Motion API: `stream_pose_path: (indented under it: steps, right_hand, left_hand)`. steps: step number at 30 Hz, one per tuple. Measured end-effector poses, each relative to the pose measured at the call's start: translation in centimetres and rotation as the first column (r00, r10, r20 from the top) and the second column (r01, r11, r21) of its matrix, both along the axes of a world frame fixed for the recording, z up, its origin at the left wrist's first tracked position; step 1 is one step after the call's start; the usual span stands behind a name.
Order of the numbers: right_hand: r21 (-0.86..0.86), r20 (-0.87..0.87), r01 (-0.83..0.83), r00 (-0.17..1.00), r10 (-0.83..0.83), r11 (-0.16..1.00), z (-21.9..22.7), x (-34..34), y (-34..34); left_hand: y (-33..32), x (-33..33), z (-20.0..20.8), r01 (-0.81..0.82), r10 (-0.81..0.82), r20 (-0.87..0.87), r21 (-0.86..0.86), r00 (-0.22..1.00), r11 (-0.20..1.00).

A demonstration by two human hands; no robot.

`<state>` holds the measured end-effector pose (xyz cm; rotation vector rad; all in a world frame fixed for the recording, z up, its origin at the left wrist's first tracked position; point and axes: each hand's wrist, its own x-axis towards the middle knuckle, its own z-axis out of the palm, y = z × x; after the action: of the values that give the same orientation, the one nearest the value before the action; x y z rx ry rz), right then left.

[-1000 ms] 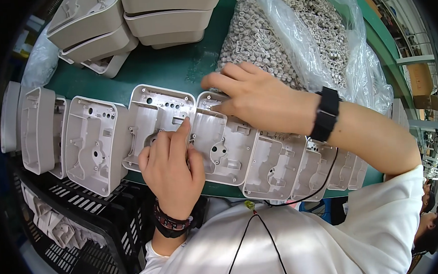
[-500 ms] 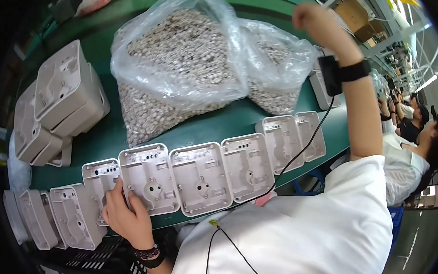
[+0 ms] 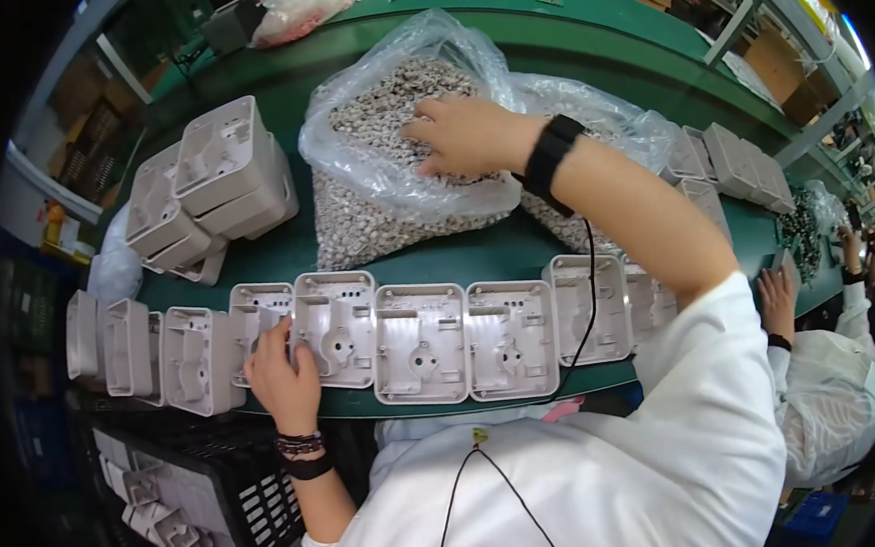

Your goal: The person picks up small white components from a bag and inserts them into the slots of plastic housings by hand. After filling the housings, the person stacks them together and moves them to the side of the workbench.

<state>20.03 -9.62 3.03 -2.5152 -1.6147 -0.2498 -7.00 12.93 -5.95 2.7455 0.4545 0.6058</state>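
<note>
A row of light grey plastic housings (image 3: pixel 420 345), open side up, runs along the bench's front edge. My left hand (image 3: pixel 284 378) rests at one of them (image 3: pixel 256 310), left of the middle, fingers stretched over its wall and thumb apart beside the neighbouring housing (image 3: pixel 336 330). My right hand (image 3: pixel 464 134) reaches into the mouth of a clear plastic bag (image 3: pixel 367 193), fingers spread on a heap of small whitish-grey parts (image 3: pixel 378 117). Nothing shows gripped in it. Its black wristband carries a cable that hangs down across the row.
Stacked housings (image 3: pixel 220 161) stand at the left; a second bag of parts (image 3: pixel 568 110) is right of the first. More housings (image 3: pixel 736 160) sit farther right. A black crate (image 3: pixel 261 505) with housings is below the bench at left. A co-worker's hand (image 3: pixel 778 298) rests at the right.
My right hand has come down from raised at the right and gone left into the bag. The left hand stays at the same housing. The view has shifted.
</note>
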Motion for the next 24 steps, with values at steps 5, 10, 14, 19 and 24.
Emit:
stream_pose_path:
  steps: [5, 10, 14, 19, 24]
  right_hand:
    - [-0.081, 0.030, 0.116, 0.993, -0.114, 0.990, -2.0, 1.5, 0.4]
    - [-0.066, -0.288, 0.075, 0.953, -0.091, 0.995, -1.8, 3.4, 0.1]
    - [0.097, -0.276, 0.127, 0.957, -0.096, 0.987, -1.0, 4.4, 1.0]
    - [0.136, -0.520, 0.308, 0.831, -0.197, 0.942, -0.1, 4.9, 1.7]
    - [0.161, -0.421, 0.236, 0.895, -0.149, 0.958, 1.4, 3.9, 1.7]
  left_hand:
    - [-0.6, 0.4, 0.0, -0.014, 0.015, 0.025, -0.014, 1.000, 1.000]
    - [-0.3, 0.4, 0.0, -0.006, 0.005, 0.058, 0.011, 0.998, 1.000]
    - [-0.1, 0.2, -0.1, -0.007, 0.006, 0.054, 0.009, 0.999, 1.000]
    - [-0.1, 0.2, 0.3, 0.016, -0.016, 0.039, 0.003, 0.999, 1.000]
    - [-0.1, -0.2, 1.1, 0.041, -0.041, -0.022, 0.026, 0.999, 0.999]
